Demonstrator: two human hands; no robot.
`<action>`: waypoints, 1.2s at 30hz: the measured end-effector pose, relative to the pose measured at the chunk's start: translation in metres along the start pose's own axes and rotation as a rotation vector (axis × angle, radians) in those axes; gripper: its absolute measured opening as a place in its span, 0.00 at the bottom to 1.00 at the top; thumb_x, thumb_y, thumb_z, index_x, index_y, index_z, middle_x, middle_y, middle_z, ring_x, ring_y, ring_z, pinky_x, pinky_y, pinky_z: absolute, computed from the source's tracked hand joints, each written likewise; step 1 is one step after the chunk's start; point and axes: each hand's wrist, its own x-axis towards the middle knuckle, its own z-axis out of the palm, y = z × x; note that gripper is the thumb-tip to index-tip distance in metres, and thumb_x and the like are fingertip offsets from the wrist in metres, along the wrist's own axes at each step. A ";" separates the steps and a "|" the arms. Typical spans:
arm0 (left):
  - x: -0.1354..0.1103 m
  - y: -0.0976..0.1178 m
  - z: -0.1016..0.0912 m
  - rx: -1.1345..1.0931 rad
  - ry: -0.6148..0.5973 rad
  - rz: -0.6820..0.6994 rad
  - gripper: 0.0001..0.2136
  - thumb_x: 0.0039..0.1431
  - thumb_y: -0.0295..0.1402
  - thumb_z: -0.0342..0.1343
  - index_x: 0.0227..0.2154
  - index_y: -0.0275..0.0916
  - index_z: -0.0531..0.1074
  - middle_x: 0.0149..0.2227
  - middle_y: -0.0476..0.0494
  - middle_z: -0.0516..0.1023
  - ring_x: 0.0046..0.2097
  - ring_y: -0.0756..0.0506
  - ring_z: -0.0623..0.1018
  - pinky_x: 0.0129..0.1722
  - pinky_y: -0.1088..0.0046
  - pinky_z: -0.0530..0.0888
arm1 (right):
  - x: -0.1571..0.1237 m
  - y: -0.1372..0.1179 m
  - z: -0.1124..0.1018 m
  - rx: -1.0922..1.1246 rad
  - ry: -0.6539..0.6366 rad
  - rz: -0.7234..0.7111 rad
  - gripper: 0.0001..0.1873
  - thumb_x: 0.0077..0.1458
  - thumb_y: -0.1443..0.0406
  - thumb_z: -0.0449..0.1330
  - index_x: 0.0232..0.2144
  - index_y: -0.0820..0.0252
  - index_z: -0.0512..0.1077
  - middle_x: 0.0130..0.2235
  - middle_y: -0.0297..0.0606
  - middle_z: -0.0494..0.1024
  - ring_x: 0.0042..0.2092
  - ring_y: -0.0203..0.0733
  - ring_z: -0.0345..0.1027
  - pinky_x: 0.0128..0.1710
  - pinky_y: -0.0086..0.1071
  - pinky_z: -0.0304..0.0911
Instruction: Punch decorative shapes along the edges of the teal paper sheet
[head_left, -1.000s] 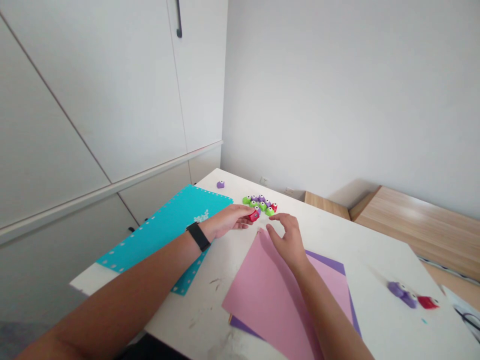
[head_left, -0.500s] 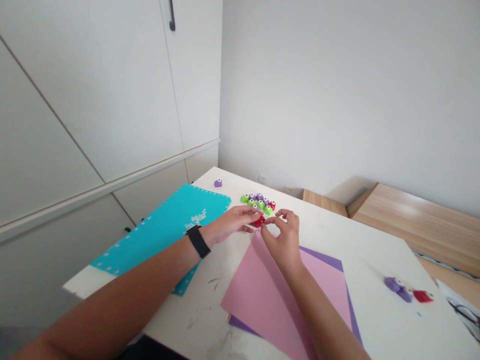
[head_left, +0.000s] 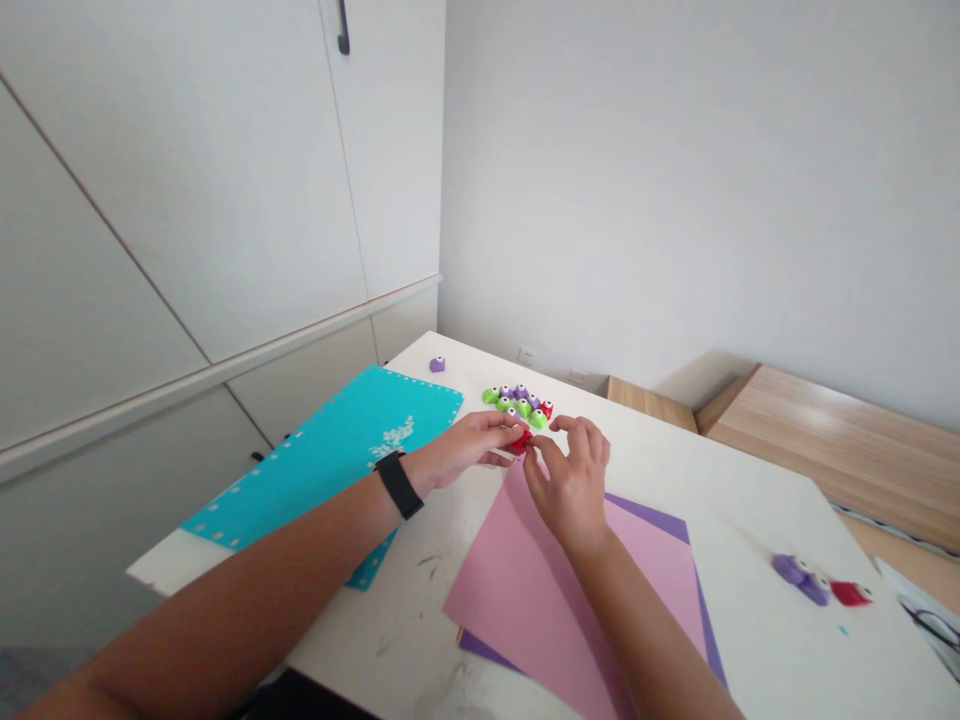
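Observation:
My left hand (head_left: 469, 447), with a black band on its wrist, pinches a small red paper punch (head_left: 519, 440) at the far corner of a pink paper sheet (head_left: 555, 585). My right hand (head_left: 571, 470) meets it from the right, fingers curled onto the same punch and the sheet's corner. A purple sheet (head_left: 660, 525) lies under the pink one. Just beyond the hands sits a cluster of green, purple and red punches (head_left: 519, 402).
A teal sheet (head_left: 330, 460) with punched edges lies at the left of the white table (head_left: 742, 500). A lone purple punch (head_left: 437, 365) sits at the far edge. Two purple punches and one red punch (head_left: 821, 588) rest at the right. Wooden boards lie beyond.
My right hand moved left from open above the pink sheet to curled against the red punch. My left hand brought the punch to the sheet's corner.

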 end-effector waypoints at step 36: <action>-0.003 0.004 0.010 -0.028 0.017 0.087 0.15 0.57 0.43 0.63 0.43 0.39 0.77 0.40 0.44 0.77 0.42 0.45 0.77 0.40 0.67 0.76 | 0.010 -0.001 0.003 -0.076 0.058 -0.127 0.04 0.58 0.70 0.59 0.36 0.59 0.73 0.49 0.45 0.74 0.54 0.54 0.62 0.49 0.46 0.55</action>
